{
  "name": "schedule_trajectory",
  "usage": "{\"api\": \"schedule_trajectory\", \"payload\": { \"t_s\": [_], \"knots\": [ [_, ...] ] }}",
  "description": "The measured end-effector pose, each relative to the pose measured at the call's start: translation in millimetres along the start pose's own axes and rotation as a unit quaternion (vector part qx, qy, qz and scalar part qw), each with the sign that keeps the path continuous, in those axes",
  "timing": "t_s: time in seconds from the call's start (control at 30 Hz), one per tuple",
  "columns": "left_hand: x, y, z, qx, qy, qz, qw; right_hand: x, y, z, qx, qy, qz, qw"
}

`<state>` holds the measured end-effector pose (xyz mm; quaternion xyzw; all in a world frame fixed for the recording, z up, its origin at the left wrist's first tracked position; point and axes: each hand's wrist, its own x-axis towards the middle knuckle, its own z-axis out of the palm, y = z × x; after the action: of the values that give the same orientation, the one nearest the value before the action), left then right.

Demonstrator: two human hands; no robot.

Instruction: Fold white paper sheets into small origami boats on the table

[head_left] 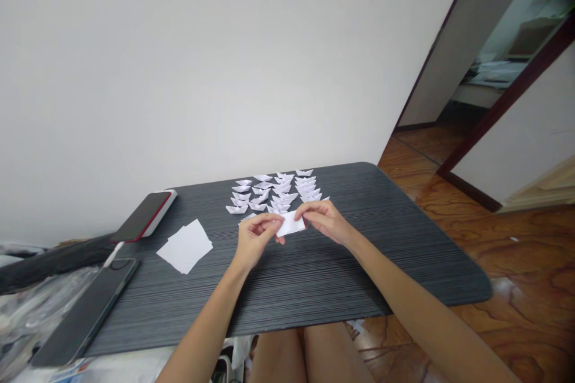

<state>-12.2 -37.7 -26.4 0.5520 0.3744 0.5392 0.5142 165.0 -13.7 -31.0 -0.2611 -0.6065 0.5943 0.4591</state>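
Note:
A small white piece of folded paper [291, 224] is held up above the dark table [350, 275], pinched at both ends. My left hand [258, 236] grips its left end between thumb and fingers. At the right end, my right hand [327, 220] is closed on it, fingertips along the upper edge. Just beyond the hands stand several white paper boats [282, 190] in rough columns; the nearest ones are partly covered by my hands. To the left lie loose white sheets of paper [185, 246], overlapping each other.
A black phone [87, 314] with a white cable [113, 254] lies at the table's left edge. Behind it rests a red-edged dark device [144, 215] on a white one. Plastic wrapping [40, 305] is heaped on the left. A white wall [202, 72] backs the table; a doorway opens at right.

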Motion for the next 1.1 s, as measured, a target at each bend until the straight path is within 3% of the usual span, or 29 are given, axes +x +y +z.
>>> {"api": "schedule_trajectory", "payload": {
  "t_s": [0.13,0.3,0.4,0.47,0.53,0.63,0.97,1.1],
  "knots": [
    [1,-1,2,-0.054,-0.018,-0.048,0.997,0,-4,1,0.004,-0.013,-0.021,1.000],
    [-1,0,6,-0.163,-0.112,-0.138,0.970,0,-13,6,-0.035,-0.022,-0.103,0.994],
    [-3,1,9,-0.134,-0.163,-0.137,0.968,-1,-14,8,-0.030,0.008,-0.081,0.996],
    [-3,2,11,-0.056,-0.142,-0.088,0.984,-1,-14,9,-0.024,0.026,-0.047,0.998],
    [-3,4,12,0.036,-0.068,-0.014,0.997,-1,-13,9,-0.026,0.030,-0.033,0.999],
    [-3,6,11,0.120,0.018,0.050,0.991,-1,-11,10,-0.055,0.017,-0.033,0.998],
    [-5,-2,6,0.135,0.027,0.042,0.990,-4,-10,13,-0.166,0.007,-0.034,0.985],
    [-5,-2,4,0.172,0.002,0.090,0.981,-3,-8,13,-0.155,0.023,-0.016,0.988]
  ]
}}
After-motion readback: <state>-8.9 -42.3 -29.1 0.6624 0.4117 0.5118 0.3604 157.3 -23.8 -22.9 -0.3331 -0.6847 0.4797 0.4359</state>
